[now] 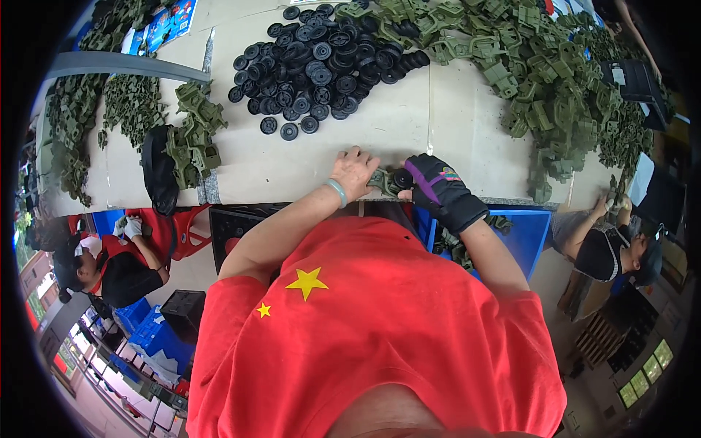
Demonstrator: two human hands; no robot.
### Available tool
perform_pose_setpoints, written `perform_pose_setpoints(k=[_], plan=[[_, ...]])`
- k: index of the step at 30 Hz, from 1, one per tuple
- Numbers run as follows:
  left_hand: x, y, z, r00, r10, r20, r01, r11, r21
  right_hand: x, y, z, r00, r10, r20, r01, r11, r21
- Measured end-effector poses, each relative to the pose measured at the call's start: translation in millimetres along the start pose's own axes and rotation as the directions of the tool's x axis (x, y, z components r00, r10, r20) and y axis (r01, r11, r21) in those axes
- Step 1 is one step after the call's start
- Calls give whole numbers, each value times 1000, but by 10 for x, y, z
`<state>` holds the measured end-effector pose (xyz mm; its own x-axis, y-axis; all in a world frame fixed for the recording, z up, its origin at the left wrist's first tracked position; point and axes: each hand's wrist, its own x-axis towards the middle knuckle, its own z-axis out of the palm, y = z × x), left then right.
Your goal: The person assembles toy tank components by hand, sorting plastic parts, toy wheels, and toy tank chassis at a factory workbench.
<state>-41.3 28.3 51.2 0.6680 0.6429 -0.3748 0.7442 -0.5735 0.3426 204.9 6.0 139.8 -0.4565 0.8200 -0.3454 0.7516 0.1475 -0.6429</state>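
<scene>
At the table's near edge my bare left hand is closed on a small army-green plastic part. My right hand, in a black and purple glove, has its fingers closed around a black toy wheel. The wheel sits against the right end of the green part; whether it is fixed on cannot be seen. Part of the green piece is hidden behind my left fingers. Beyond my hands lies a big heap of loose black wheels.
Heaps of green plastic parts cover the right side, with smaller piles and a black bag at left. A blue bin holding green parts stands below the edge. One co-worker sits left, another right.
</scene>
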Motion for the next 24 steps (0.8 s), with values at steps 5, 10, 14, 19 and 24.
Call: perform_pose_setpoints(k=[5, 10, 14, 19, 24], plan=[[-15, -78, 134, 983, 78, -167, -89, 994, -61, 268, 111, 152, 945, 77, -319, -7, 977, 214], [9, -117, 167, 966, 134, -221, -146, 989, -39, 588, 98, 525, 986, 77, -150, -56, 989, 136], [8, -129, 183, 953, 149, -263, -174, 982, -71, 663, 115, 506, 959, -220, -179, 195, 969, -150], [-9, -151, 187, 948, 172, -269, -199, 977, -78, 572, 68, 652, 927, 274, -256, -246, 960, 137], [37, -168, 215, 944, 187, -274, -216, 973, -80, 731, 210, 508, 981, -126, -145, 119, 991, -58]])
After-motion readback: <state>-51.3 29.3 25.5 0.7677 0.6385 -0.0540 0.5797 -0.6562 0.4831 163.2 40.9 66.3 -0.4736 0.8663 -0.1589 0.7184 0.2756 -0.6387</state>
